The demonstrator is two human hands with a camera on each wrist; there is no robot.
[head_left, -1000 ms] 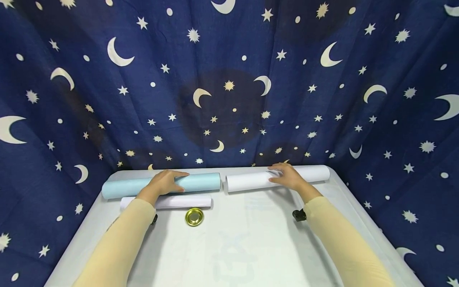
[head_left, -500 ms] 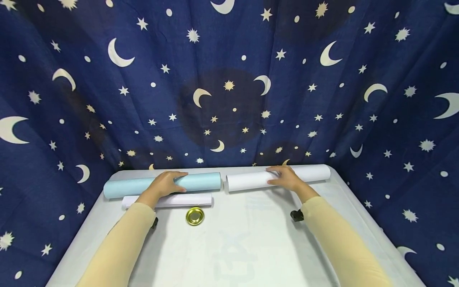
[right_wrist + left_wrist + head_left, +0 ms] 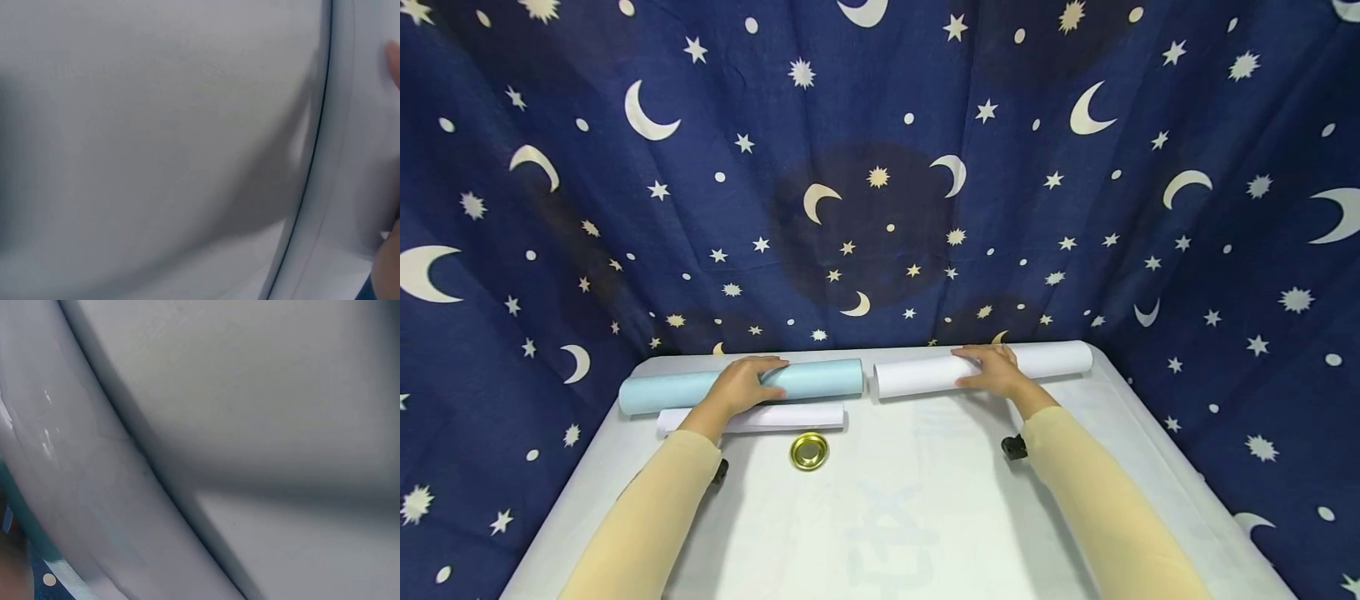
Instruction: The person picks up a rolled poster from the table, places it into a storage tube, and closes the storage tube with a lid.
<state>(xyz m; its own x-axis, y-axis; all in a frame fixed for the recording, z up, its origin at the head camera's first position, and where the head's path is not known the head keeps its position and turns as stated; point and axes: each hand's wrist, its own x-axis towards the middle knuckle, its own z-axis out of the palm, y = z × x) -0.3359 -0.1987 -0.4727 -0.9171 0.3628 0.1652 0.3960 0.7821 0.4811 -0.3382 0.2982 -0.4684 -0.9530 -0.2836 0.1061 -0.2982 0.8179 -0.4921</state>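
Note:
At the back left of the table lies a light blue paper roll [image 3: 820, 378]. My left hand [image 3: 742, 387] grips it from above, thumb on the near side. A shorter white paper roll [image 3: 790, 417] lies in front of the blue one, partly below my left wrist; its glossy surface fills the left side of the left wrist view. My right hand [image 3: 997, 372] holds a long white paper roll [image 3: 917, 377] at the back right, its fingers over the top and thumb in front. Both back rolls rest on the table, their inner ends a small gap apart.
A small gold-coloured round dish [image 3: 808, 451] sits in front of the short roll. The white-covered table [image 3: 925, 500] carries faint marks. A dark blue curtain [image 3: 880, 208] with moons and stars stands behind and at both sides.
Almost nothing moves. My right hand shifts very slightly left along the white roll, and its forearm swings a little inward. The rolls and dish keep their places.

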